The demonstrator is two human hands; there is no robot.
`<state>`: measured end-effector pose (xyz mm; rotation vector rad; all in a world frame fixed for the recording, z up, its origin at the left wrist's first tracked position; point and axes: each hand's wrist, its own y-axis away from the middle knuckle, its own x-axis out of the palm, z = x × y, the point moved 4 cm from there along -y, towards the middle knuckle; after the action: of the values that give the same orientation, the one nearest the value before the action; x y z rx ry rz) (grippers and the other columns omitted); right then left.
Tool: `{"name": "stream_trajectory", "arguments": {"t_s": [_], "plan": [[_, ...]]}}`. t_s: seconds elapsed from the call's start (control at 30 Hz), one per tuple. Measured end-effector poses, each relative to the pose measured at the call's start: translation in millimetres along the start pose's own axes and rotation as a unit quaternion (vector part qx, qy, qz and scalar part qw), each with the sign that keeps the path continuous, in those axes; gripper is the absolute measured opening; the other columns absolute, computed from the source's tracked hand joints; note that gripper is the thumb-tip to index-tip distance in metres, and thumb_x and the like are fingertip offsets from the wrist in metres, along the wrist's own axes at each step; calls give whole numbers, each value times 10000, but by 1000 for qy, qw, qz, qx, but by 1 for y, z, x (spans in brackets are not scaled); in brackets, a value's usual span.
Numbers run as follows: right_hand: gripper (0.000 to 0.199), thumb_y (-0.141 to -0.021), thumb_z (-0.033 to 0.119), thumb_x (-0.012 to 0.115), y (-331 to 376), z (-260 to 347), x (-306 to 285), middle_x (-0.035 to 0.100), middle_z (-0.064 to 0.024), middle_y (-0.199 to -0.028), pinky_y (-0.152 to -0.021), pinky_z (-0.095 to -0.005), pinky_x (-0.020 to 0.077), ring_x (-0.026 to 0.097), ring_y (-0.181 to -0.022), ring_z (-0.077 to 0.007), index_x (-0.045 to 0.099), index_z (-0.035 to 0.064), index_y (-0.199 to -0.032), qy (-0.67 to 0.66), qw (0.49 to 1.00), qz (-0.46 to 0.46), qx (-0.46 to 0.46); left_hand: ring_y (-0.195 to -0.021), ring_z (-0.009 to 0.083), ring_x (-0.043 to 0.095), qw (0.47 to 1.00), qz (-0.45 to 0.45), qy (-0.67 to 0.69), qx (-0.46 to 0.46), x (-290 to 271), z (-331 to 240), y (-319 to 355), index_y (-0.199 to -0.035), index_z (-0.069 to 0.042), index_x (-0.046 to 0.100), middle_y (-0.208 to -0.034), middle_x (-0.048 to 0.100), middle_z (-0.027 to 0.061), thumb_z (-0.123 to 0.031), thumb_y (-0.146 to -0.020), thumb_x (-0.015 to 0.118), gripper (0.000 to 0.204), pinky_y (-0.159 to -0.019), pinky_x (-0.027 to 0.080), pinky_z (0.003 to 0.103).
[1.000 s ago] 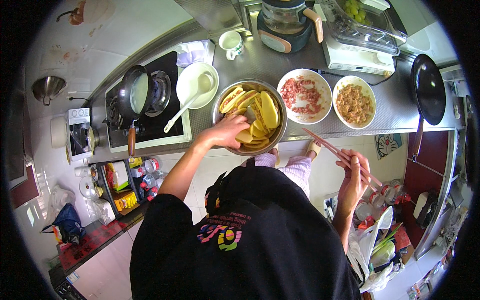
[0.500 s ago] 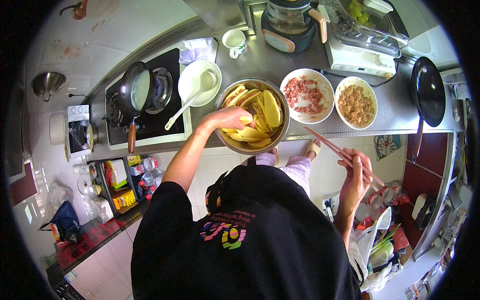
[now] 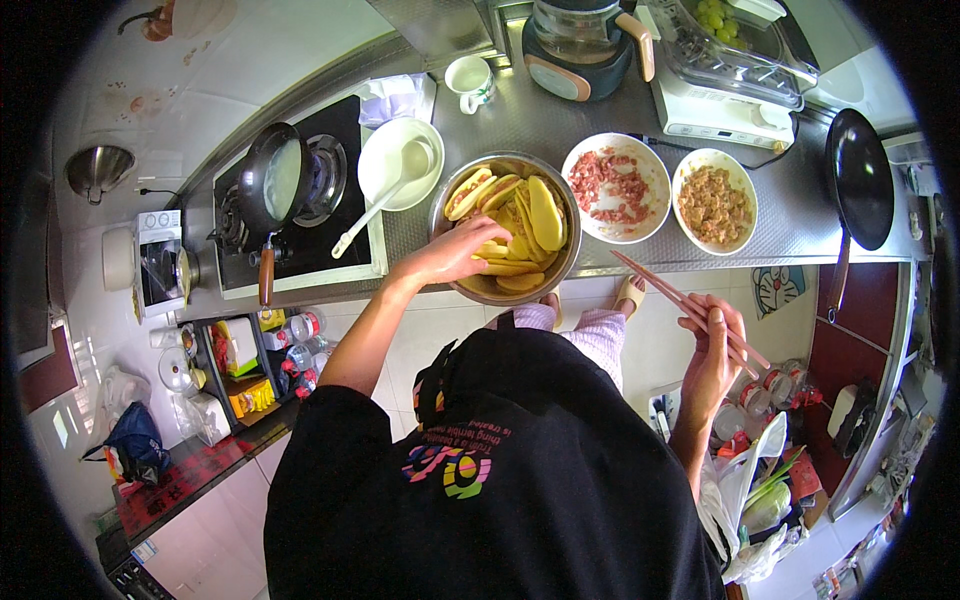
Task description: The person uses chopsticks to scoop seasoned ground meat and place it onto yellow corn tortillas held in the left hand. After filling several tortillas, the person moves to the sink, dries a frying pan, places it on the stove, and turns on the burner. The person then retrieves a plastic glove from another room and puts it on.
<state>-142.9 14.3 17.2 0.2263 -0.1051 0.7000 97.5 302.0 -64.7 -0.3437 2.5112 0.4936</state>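
My left hand [image 3: 452, 256] reaches into a metal bowl [image 3: 560, 262] at the counter's front edge and closes on one of the yellow folded pieces [image 3: 490, 251] inside; several more yellow pieces [image 3: 542, 211] fill the bowl. My right hand [image 3: 714, 352] hangs out over the floor, below the counter edge, gripping a pair of brown chopsticks [image 3: 670, 297] whose tips point up toward the counter. A white bowl of chopped pink meat [image 3: 612, 186] and a white bowl of brown minced filling [image 3: 714, 203] stand to the right of the metal bowl.
A black frying pan [image 3: 270, 185] sits on the gas hob [image 3: 330, 240] at the left. Beside it a white plate holds a white ladle [image 3: 392, 194]. A second black pan [image 3: 860, 192] lies at the right end. A mug [image 3: 470, 78], a blender [image 3: 580, 45] and a white appliance [image 3: 730, 90] line the back.
My left hand has shifted slightly down and left inside the metal bowl, onto a yellow piece near the front rim. My right hand with the chopsticks has barely moved.
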Motion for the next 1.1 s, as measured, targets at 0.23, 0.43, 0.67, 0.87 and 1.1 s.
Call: {"name": "stream_trajectory", "arguments": {"t_s": [0.23, 0.43, 0.67, 0.87, 1.1], "plan": [[206, -992, 106, 511, 1, -2, 6, 662, -190, -1011, -741, -322, 570, 680, -906, -255, 607, -65, -1057, 0, 1000, 15, 9, -1187, 324, 454, 969, -33, -245, -15, 30, -13, 5, -944, -60, 609, -1155, 497, 108, -79, -690, 749, 291, -1034, 355, 459], [206, -992, 110, 514, 2, 0, 8, 662, -192, -1009, -742, -324, 568, 681, -901, -253, 608, -61, -1060, -4, 1000, 13, -1, -1197, 362, 471, 929, -16, -368, -42, 46, -7, -7, -959, 1, 640, -1196, 511, 162, -57, -756, 616, 213, -1013, 369, 481], [207, -990, 115, 522, -1, -4, -5, 663, -189, -1014, -743, -322, 569, 678, -910, -248, 611, -56, -1065, -2, 1000, -17, -9, -1220, 400, 484, 916, -7, -400, -21, 50, -2, -10, -1013, 46, 624, -1259, 516, 219, -21, -786, 533, 253, -995, 392, 495], [221, -987, 120, 530, -16, 0, -29, 667, -188, -1023, -723, -293, 575, 676, -910, -231, 612, -58, -1089, 2, 998, -47, -41, -1205, 368, 483, 923, 15, -382, -37, 45, -1, -10, -980, 37, 650, -1273, 516, 205, -35, -742, 587, 257, -996, 376, 471], [231, -981, 110, 544, -41, 9, -68, 670, -174, -999, -727, -287, 583, 683, -874, -216, 619, -76, -1095, 26, 985, -135, -100, -1196, 347, 461, 924, 45, -375, -57, 41, -7, -16, -905, 35, 706, -1254, 522, 194, -72, -683, 628, 259, -1056, 331, 478]]}}
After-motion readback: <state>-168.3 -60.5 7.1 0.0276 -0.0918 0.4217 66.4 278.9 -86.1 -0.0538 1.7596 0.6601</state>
